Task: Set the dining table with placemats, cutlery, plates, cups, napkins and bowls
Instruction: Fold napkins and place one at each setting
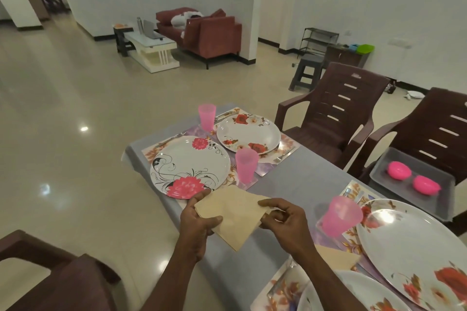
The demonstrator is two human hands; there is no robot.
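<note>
Left hand [199, 219]: my grip pinches the napkin [231, 217] edge
Right hand [285, 222]: my grip pinches its other corner
Napkin: above the worktop [298, 179]

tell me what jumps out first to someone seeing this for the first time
Both hands, left hand and right hand, hold a beige napkin over the table's near edge. Beyond it sits a plate with bright pink flowers; two pink bowls lie in a grey tray on a chair at right.

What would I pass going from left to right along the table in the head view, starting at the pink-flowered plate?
Pink-flowered plate → pink cup beside it → red-rose plate → near pink cup → large rose plate at the right edge.
</note>
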